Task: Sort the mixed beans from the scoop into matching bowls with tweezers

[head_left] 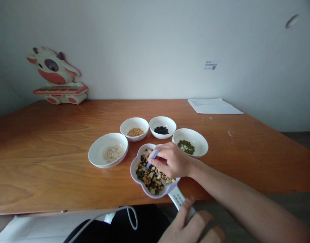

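Observation:
My right hand (pixel 170 160) reaches in from the right over a lavender flower-shaped bowl (pixel 133 171) with a handle. Its thumb and fingers pinch small lavender tweezers (pixel 153 156), whose tips point down into the mixed beans (pixel 151 175). That mix has black, green and tan beans with pale flat seeds. At the bottom, my left hand (pixel 191 224) is closed round the bowl's labelled handle (pixel 178 197), slightly blurred. Close by stand white bowls of pale flat seeds (pixel 113 154), soybeans (pixel 135 132), black beans (pixel 161 130) and green mung beans (pixel 186 147).
A cow-shaped toy keyboard (pixel 60 90) stands at the back left of the wooden table (pixel 56 152). White papers (pixel 215 106) lie at the back right, against the wall (pixel 144 50). A pale cable (pixel 104 213) hangs below the front edge.

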The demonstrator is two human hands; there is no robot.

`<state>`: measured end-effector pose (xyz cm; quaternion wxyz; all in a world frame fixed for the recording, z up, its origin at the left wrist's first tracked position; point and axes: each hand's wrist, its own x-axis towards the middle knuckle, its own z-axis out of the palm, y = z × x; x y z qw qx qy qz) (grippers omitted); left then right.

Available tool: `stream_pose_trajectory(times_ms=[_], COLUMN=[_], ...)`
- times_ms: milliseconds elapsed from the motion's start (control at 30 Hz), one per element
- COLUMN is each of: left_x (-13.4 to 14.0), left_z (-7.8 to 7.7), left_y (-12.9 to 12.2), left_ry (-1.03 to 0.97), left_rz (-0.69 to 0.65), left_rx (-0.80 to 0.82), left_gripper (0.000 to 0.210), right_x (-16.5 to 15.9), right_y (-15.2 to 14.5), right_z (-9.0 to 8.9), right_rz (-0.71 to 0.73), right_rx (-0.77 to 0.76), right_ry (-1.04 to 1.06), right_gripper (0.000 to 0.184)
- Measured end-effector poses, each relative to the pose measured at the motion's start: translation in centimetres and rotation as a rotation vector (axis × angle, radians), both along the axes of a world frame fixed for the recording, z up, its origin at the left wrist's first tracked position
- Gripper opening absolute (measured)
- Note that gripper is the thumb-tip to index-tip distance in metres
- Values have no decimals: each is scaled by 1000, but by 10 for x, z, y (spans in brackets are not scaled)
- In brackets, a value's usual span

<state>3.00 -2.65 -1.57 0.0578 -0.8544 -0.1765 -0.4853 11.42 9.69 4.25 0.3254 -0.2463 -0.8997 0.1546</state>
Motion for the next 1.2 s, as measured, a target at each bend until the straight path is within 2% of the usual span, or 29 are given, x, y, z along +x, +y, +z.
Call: stream_pose_trajectory(times_ms=[400, 900, 1067, 1200], left_x=[-2, -1, 1, 1], left_z=[-2, -3, -9, -6], left_y=[-1, -3, -8, -8], left_ry=[14, 30, 92, 42], left_rz=[-22, -16, 40, 21], left_rx=[3, 28, 68, 32], left_gripper=[26, 30, 27, 27], right_x=[0, 1, 1, 0], right_y=[1, 1, 1, 1], right_z=[-1, 0, 0, 1], right_rz=[-4, -22, -28, -21], right_rx=[15, 31, 67, 50], right_ry=[8, -5, -2, 9], right_gripper=[21, 24, 27, 24])
